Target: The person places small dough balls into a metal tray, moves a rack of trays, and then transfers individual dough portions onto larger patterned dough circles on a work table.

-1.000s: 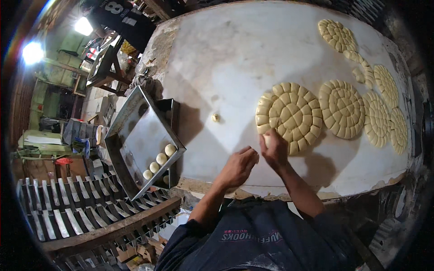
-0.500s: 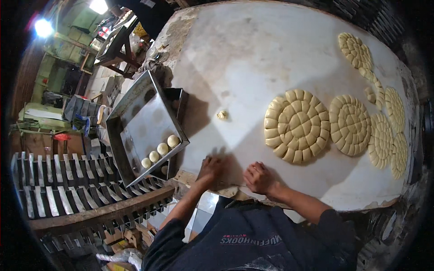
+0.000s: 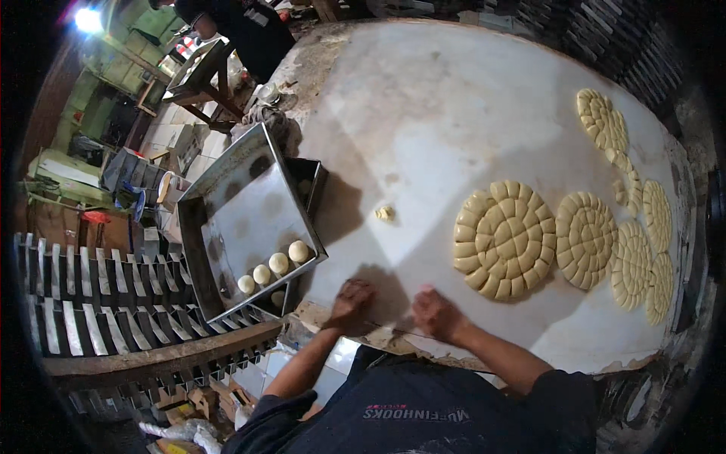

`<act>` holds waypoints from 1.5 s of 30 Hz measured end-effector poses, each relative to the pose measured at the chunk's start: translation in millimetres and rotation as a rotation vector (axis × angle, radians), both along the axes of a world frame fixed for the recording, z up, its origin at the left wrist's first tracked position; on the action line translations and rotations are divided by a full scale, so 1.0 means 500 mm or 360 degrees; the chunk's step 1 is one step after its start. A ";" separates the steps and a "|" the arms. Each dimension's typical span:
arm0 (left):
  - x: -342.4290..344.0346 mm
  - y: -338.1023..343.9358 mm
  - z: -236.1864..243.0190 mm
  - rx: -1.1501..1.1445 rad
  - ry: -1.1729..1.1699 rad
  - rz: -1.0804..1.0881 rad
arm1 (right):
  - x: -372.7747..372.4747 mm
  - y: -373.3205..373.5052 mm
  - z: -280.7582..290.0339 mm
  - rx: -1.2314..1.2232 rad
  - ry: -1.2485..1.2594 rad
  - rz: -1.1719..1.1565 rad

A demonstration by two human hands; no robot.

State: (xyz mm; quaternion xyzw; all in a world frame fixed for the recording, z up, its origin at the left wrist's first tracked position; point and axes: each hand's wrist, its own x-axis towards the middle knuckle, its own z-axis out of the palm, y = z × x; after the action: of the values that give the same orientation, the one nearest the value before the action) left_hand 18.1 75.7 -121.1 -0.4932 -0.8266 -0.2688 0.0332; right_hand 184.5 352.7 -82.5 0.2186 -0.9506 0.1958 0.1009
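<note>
My left hand [image 3: 352,302] is curled, palm down, on the pale tabletop [image 3: 423,91] near its front edge. A short way to the right, my right hand [image 3: 438,313] is also curled in, low over the surface and smeared by motion. Whatever lies under the fingers of either hand is hidden. Several smooth dough balls [image 3: 278,263] sit in a row along the near side of a metal tray [image 3: 246,216], left of my hands. Beyond my hands lies a small dough scrap [image 3: 385,213]. To the right is a large round of dough [image 3: 504,240] cut into pieces.
More cut dough rounds [image 3: 586,240] spread toward the right edge, with another [image 3: 603,121] farther back. The tilted tray rests on a second dark tray [image 3: 308,185]. A slatted metal rack [image 3: 113,303] stands at left. One person [image 3: 249,34] is at the far left.
The whole view has shifted, so the table and dough sit lower in it. Both my hands stay near the front edge; the right one is now more blurred. The balls keep their row.
</note>
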 end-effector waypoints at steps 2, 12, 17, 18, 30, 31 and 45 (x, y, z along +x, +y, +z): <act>-0.029 -0.020 0.049 -0.0343 -0.0076 0.0010 | -0.059 0.031 0.017 -0.0055 0.0039 -0.0312; -0.007 0.115 0.016 0.0312 -0.0427 0.0218 | -0.089 -0.181 0.011 -0.0452 0.0159 -0.0854; 0.034 -0.108 0.151 0.0054 -0.1090 -0.0065 | -0.041 -0.077 0.074 -0.0465 -0.0886 -0.1325; 0.028 -0.159 0.206 0.0016 -0.1379 -0.0095 | -0.070 -0.082 0.132 -0.0572 -0.1156 -0.1387; -0.208 -0.655 0.394 -0.0851 -0.0304 0.0854 | -0.458 -0.745 0.374 -0.1002 -0.0162 0.0411; -0.217 -0.650 0.393 -0.0842 -0.0312 0.0848 | -0.484 -0.768 0.332 -0.0856 -0.0290 0.0376; -0.073 -0.004 0.441 0.0602 -0.0728 0.0226 | 0.023 -0.055 0.201 -0.0864 0.0270 -0.1802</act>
State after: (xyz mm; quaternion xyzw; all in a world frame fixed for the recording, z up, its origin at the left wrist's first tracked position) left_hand -18.5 73.6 99.5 -0.3459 -0.7803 -0.5191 -0.0439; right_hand 195.8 325.4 18.0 -0.3368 -0.8241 0.3283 0.3157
